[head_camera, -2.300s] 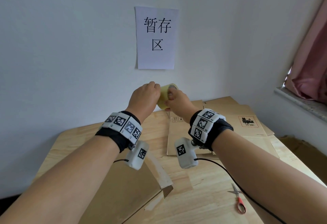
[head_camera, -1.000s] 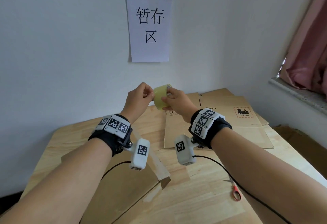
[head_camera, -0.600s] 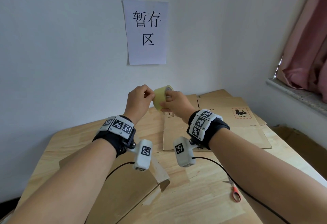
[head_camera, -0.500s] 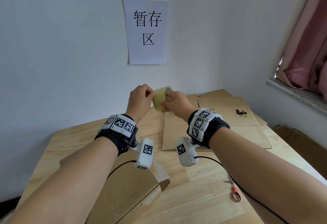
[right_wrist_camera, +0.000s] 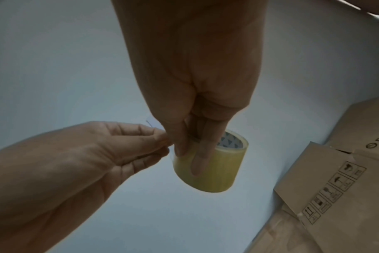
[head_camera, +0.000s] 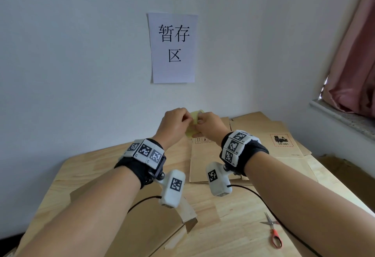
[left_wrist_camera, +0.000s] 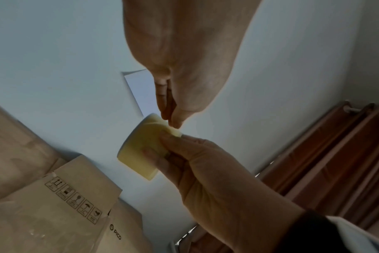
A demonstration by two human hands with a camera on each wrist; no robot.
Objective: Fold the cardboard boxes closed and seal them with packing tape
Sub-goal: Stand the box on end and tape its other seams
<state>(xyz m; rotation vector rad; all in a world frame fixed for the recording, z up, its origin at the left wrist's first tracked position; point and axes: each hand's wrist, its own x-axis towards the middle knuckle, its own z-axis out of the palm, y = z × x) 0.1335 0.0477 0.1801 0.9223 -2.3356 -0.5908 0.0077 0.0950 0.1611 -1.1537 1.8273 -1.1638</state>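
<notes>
Under the white wall sheet [head_camera: 173, 48] reading "暂存区", above flattened brown "PICO" cardboard boxes [head_camera: 261, 144], the right hand [head_camera: 209, 124] still grips the yellowish roll of packing tape [right_wrist_camera: 210, 168], the left hand's [head_camera: 175, 121] fingers [right_wrist_camera: 156, 138] still pinching at its edge.

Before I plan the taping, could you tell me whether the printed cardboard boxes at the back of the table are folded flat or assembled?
Folded flat: the printed brown cardboard boxes lie as overlapping flat sheets on the wooden table.

In the head view the two hands hide most of the tape roll [head_camera: 195, 114]. The near box [head_camera: 142, 226] is cut by the bottom edge. The small print on the far right flat cardboard [head_camera: 284, 145] is too small to read.
</notes>
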